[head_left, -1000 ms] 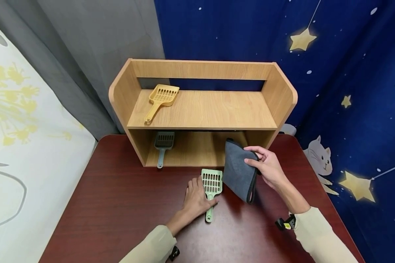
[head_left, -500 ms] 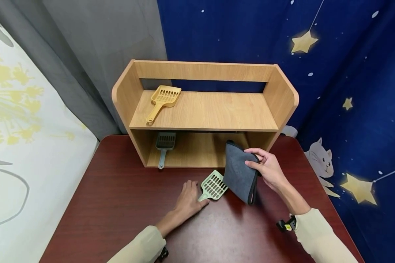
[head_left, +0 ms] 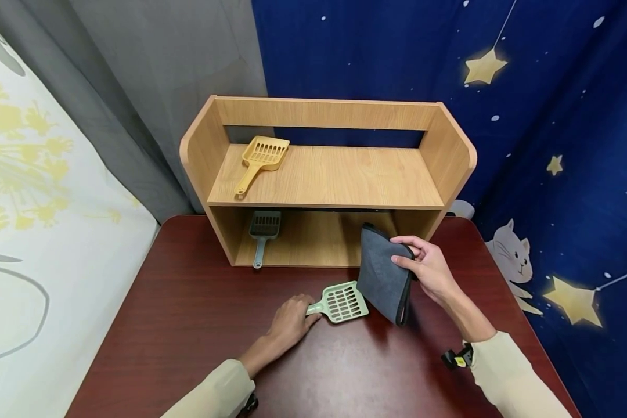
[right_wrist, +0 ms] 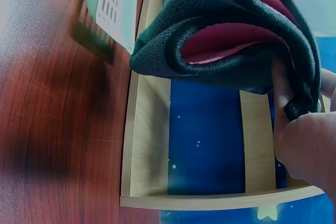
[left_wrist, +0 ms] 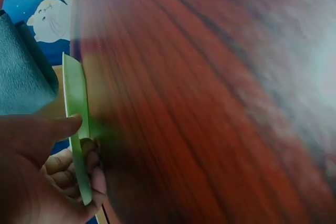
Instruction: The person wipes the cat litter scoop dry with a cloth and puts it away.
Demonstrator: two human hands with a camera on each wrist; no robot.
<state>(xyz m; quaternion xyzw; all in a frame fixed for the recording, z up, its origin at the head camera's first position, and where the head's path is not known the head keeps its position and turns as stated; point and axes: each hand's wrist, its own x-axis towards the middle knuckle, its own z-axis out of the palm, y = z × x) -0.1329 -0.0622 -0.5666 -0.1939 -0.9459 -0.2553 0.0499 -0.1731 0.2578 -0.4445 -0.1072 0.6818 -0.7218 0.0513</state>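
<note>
Since the earlier frame, the left hand (head_left: 291, 319) had turned the green scoop (head_left: 345, 302), so its slotted head pointed right. That hand was clamped on the handle (head_left: 317, 307); a loose pinch there would probably let it twist into the folded gray cloth (head_left: 385, 276). The scoop extended rightward from those fingers, near the cloth, whose edge the right hand (head_left: 432, 270) pinched.

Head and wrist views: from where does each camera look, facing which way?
Head: worn on head, facing forward-down at wooden shelf; left hand, right hand, sleeves show.
Left wrist: worn there, facing green litter scoop; left hand shows.
Right wrist: worn there, facing folded gray cloth; right hand shows.
Both wrist views share this scoop and cloth.
</note>
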